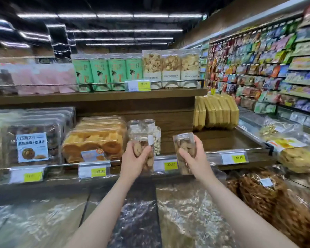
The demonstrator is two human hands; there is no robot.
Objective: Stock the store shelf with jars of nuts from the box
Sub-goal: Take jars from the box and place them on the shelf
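My left hand (pixel 133 162) grips a clear jar of brown nuts (pixel 143 144) from below, holding it upright in front of the middle shelf. My right hand (pixel 195 158) grips a second clear jar of nuts (pixel 183 144), tilted slightly left. Both jars hover just before the wooden shelf's front rail (pixel 195 154). Behind the left jar, on the shelf, stand three clear jars (pixel 155 133), one filled with pale round nuts. The shelf space to the right of them is bare wood (pixel 222 140). No box is in view.
Flat trays of pastries (pixel 95 138) fill the shelf left of the jars. Yellow packs (pixel 216 111) stand at the back right. Price tags (pixel 170 164) hang along the rail. Plastic-covered bins (pixel 186 212) lie below my arms, bagged snacks (pixel 267 199) to the right. Green canisters (pixel 107 72) line the upper shelf.
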